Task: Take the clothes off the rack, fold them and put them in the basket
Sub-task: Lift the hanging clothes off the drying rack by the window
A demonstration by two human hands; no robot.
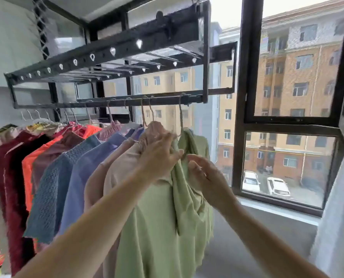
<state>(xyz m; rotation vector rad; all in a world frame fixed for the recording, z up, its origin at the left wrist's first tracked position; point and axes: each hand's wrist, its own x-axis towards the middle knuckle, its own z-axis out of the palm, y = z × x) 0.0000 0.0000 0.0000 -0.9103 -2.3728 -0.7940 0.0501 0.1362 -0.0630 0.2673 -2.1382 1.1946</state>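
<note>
Green shirt (163, 217) on rack (110, 103) | left hand (159, 157) grip clamps collar | right hand (205, 175) grip apart

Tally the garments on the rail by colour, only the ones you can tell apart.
Green: 1
Pale pink: 1
Lavender: 1
Blue knit: 1
Mauve: 1
Orange-red: 1
Dark red: 1
Total: 7. More hang behind and at the far left, too bunched to count.

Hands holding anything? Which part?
Left hand grips the pale green shirt at its collar, near the hanger. Right hand touches the shirt's right shoulder fabric; whether it grips cannot be told.
</note>
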